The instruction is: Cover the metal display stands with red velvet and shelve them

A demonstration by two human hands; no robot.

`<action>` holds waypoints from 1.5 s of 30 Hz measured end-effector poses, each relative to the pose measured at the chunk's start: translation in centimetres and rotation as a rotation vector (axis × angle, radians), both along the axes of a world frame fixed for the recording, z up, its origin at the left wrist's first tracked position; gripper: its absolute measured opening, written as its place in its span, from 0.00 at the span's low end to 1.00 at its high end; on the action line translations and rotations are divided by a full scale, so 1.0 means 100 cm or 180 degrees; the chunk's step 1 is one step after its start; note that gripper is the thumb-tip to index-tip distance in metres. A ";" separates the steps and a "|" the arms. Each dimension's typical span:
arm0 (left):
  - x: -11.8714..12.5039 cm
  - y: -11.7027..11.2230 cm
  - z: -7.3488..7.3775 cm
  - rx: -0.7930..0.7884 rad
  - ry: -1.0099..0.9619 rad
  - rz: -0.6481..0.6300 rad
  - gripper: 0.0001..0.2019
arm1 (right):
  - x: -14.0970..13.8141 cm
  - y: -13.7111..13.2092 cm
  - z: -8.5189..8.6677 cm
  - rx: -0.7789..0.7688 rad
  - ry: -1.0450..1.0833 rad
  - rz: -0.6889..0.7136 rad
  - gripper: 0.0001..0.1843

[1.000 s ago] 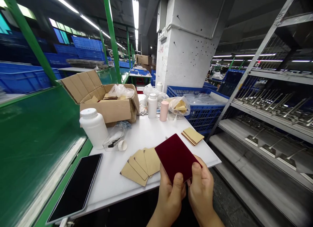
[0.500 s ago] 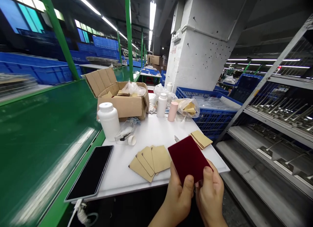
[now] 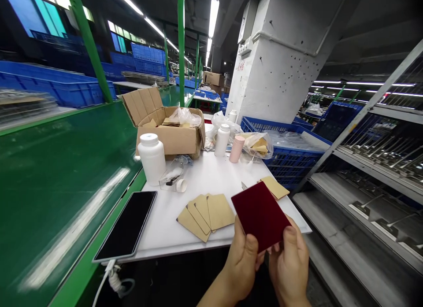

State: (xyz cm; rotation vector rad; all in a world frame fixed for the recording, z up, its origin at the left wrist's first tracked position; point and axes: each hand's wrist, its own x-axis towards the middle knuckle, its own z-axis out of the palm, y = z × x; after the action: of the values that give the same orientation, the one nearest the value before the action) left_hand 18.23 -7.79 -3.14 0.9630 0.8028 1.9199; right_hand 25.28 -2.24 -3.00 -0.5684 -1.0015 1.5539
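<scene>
Both hands grip one dark red card [image 3: 260, 215] at its near edge, left hand [image 3: 243, 263] and right hand [image 3: 288, 265] thumbs on top. It hangs over the tabletop [image 3: 205, 175] edge, just beside fanned tan cards [image 3: 206, 212].

card [image 3: 261, 214]: dark red, plain, no marking seen
sheets [image 3: 206, 212]: tan, unprinted
stack [image 3: 276, 188]: same tan
table [image 3: 198, 175]: white
bottle [image 3: 152, 157]: white
cup [image 3: 237, 149]: pale pink
tablet [image 3: 127, 225]: black screen
box [image 3: 172, 137]: brown cardboard
crate [image 3: 284, 159]: blue, gridded sides
belt [image 3: 59, 166]: green
pillar [image 3: 280, 64]: white, speckled with dark holes
</scene>
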 end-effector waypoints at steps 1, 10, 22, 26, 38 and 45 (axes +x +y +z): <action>-0.002 0.001 -0.001 0.0061 0.0047 -0.0056 0.29 | 0.000 0.000 0.001 0.0016 -0.0056 0.0003 0.19; -0.005 0.004 0.005 -0.0131 0.0020 -0.0146 0.31 | 0.003 0.003 0.001 0.0175 -0.0381 0.0045 0.21; -0.005 0.006 0.006 -0.0153 -0.0254 -0.0528 0.27 | 0.000 0.000 0.003 0.0129 -0.0208 0.0085 0.22; -0.004 0.006 0.001 -0.0145 -0.0130 -0.0457 0.25 | -0.002 -0.001 0.006 -0.0061 -0.0354 -0.0133 0.21; -0.007 0.001 -0.001 0.0041 -0.0001 -0.0522 0.21 | 0.003 -0.001 -0.002 0.0505 -0.0585 -0.0260 0.20; -0.012 0.004 -0.002 0.0122 -0.0300 -0.0466 0.30 | 0.009 0.005 0.006 0.0632 0.0066 0.0840 0.22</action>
State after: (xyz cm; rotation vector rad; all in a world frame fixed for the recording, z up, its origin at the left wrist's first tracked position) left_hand 17.05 -7.43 -3.36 0.9213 0.6259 1.8449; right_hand 26.23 -1.75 -2.42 -0.2892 -1.2368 1.6610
